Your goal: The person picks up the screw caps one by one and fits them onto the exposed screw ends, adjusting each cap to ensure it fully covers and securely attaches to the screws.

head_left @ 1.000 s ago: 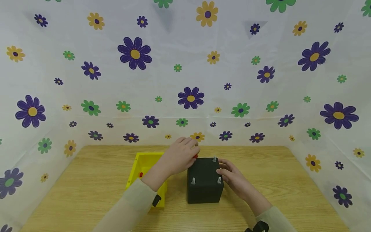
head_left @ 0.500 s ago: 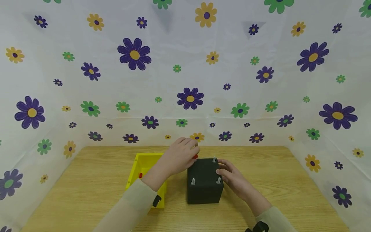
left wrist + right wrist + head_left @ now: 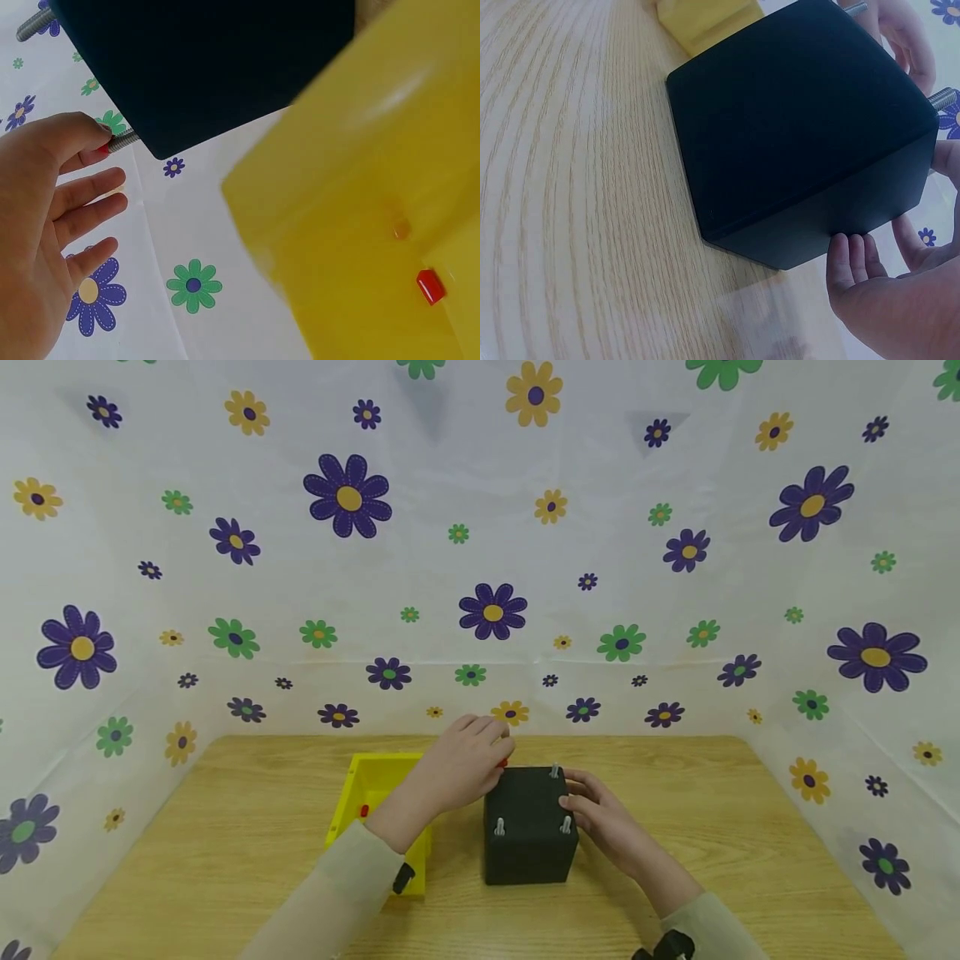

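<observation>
Right now the black cube (image 3: 529, 827) sits near the middle of the counter (image 3: 225, 860), with threaded metal studs (image 3: 499, 827) standing up at the corners of its top face. At the stud in the far-left corner, about 11 o'clock on that face, the left hand (image 3: 467, 762) pinches a small red cap (image 3: 503, 763) between thumb and forefinger, its other fingers loosely spread. At 3 o'clock the right hand (image 3: 603, 816) lies against the cube's side, fingers nearly straight, bracing it. Just beside the cube at 9 o'clock stands a yellow bin (image 3: 375, 777) with another red cap (image 3: 430, 286) lying in it. I'd judge the step in hand is seating a cap on that stud; the next move calls for a straight, steady press while the cube is held firm.
</observation>
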The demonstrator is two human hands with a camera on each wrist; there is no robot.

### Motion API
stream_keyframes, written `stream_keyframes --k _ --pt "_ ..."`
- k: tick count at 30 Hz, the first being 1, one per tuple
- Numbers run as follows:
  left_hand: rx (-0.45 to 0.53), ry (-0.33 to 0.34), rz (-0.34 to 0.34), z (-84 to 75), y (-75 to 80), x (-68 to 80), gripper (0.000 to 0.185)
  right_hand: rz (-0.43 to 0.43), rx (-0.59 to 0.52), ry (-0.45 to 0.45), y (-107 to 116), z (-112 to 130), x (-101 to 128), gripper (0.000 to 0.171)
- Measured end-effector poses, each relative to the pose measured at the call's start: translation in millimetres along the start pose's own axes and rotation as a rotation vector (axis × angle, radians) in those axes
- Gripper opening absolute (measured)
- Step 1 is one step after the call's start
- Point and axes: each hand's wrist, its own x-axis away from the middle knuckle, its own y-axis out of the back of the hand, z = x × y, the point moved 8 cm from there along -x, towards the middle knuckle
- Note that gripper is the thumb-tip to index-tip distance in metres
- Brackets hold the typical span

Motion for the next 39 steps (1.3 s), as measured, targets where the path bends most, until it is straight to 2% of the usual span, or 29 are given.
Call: stream_keyframes --k 12,20,30,34,39 --pt "-0.011 -0.001 -0.016 2.3 0.9 4.1 0.020 0.019 -0.001 0.012 -1 1 1 0.068" --pt "-0.019 0.003 0.030 1.9 -5.3 5.2 0.022 0.021 0.004 0.015 -1 2 1 0.068" --pt "-0.014 0.014 0.054 2.9 -10.2 6.4 0.026 0.009 0.002 0.006 0 1 1 0.067" --pt "-0.005 0.016 0.039 3.8 -6.8 7.4 0.024 0.001 0.006 0.002 1 1 1 0.068" --pt "-0.034 -0.014 -0.015 3.4 2.9 8.3 0.017 0.007 0.005 0.008 1 0 0 0.068"
